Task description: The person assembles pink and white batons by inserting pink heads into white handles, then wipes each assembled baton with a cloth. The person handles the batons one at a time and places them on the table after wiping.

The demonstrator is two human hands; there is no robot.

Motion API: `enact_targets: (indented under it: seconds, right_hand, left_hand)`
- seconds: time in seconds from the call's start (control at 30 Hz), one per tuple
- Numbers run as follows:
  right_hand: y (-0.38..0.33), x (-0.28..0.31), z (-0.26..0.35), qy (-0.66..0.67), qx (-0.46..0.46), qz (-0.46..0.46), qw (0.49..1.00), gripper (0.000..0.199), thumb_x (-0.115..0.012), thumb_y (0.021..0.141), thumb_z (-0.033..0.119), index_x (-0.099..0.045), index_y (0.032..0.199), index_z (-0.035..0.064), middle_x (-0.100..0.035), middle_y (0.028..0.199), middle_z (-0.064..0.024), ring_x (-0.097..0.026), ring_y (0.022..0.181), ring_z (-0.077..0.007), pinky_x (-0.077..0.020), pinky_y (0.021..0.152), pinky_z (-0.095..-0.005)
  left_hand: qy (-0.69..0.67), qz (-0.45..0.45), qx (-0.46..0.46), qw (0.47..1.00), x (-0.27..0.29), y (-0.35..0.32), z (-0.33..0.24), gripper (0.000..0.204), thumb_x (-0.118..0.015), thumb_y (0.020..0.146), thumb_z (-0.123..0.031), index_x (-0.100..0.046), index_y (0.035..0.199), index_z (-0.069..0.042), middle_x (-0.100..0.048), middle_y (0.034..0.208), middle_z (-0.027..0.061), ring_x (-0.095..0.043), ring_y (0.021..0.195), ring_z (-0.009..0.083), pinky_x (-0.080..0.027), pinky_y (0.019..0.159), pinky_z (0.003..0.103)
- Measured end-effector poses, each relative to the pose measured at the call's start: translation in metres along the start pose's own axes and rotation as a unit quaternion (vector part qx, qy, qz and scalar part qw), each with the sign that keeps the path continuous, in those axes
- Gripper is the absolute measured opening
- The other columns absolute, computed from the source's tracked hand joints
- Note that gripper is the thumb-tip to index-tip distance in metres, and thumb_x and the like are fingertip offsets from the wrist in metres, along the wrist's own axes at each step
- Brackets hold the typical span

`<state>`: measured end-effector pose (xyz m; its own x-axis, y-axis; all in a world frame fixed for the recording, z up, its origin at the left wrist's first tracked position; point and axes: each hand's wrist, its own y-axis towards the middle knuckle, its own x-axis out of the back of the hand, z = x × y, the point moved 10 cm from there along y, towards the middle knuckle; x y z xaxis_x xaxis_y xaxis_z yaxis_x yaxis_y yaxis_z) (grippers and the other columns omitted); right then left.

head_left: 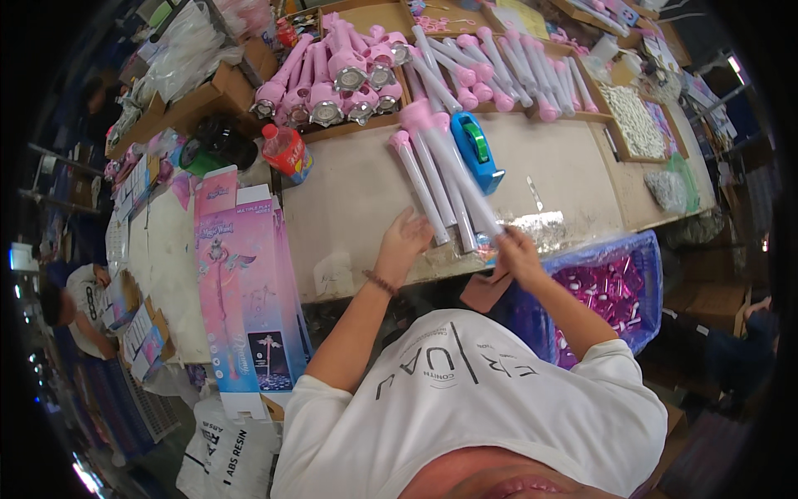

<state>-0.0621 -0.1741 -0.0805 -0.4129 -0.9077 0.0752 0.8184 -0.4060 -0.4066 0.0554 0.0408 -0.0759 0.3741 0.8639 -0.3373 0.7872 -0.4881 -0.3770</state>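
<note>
Several translucent tubes with pink ends (421,187) lie side by side on the table before me. My right hand (517,254) is closed around the lower end of another pale tube (465,183), which slants over the others with its blurred pink end away from me. Beside the near ends of the lying tubes is my left hand (407,239), its fingers apart and nothing gripped in them. A blue tape dispenser (482,158) with a green roll stands just right of the tubes.
Pink wand heads (328,83) and more tubes (515,71) fill boxes at the back. A red-capped bottle (286,153) and printed cartons (237,274) are left. On the right are a blue crate (652,287) of magenta parts and a box of small white pieces (633,121).
</note>
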Motion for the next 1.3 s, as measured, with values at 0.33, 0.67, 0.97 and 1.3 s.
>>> enact_targets:
  seconds: [0.33, 0.67, 0.97, 1.3]
  right_hand:
    - [0.301, 0.142, 0.159, -0.167, 0.157, 0.026, 0.973, 0.033, -0.047, 0.095, 0.033, -0.055, 0.088, 0.0026, -0.051, 0.062, -0.0021, -0.050, 0.054, -0.0104, -0.0429, 0.049, -0.0272]
    - [0.293, 0.103, 0.201, -0.227, 0.343, 0.054, 0.910, 0.041, -0.039, 0.100, 0.026, -0.042, 0.136, 0.0078, -0.058, 0.119, -0.0143, -0.053, 0.106, -0.0176, -0.0400, 0.092, -0.0280]
    - [0.171, 0.091, 0.224, 0.190, 0.182, 0.167, 0.950, 0.046, -0.040, 0.098, 0.034, -0.038, 0.137, 0.0090, -0.043, 0.136, -0.0075, -0.042, 0.124, -0.0206, -0.0337, 0.105, -0.0379]
    - [0.077, 0.011, 0.097, 0.482, 0.027, 0.025, 0.875, 0.041, -0.057, 0.091, 0.021, -0.042, 0.127, 0.0089, -0.052, 0.123, -0.0074, -0.050, 0.116, -0.0220, -0.0402, 0.101, -0.0401]
  left_hand:
    - [0.136, -0.199, 0.021, 0.970, 0.113, -0.046, 0.018, 0.047, -0.066, 0.082, -0.015, -0.051, 0.123, 0.003, -0.062, 0.111, 0.0162, -0.060, 0.099, 0.0195, -0.049, 0.082, 0.030]
    - [0.270, -0.333, -0.077, 0.900, 0.182, -0.063, -0.057, 0.042, -0.067, 0.081, -0.016, -0.055, 0.115, 0.005, -0.065, 0.104, 0.0143, -0.062, 0.094, 0.0194, -0.049, 0.080, 0.029]
    - [0.505, -0.419, -0.170, 0.735, 0.264, 0.086, -0.178, 0.122, -0.084, 0.060, -0.036, -0.005, 0.140, 0.011, -0.022, 0.143, 0.0306, -0.031, 0.132, 0.0354, -0.029, 0.108, 0.039]
    - [0.405, -0.424, -0.176, 0.790, 0.290, 0.143, -0.163, 0.112, -0.085, 0.057, -0.034, -0.020, 0.138, 0.007, -0.045, 0.128, 0.0273, -0.049, 0.116, 0.0355, -0.039, 0.099, 0.037]
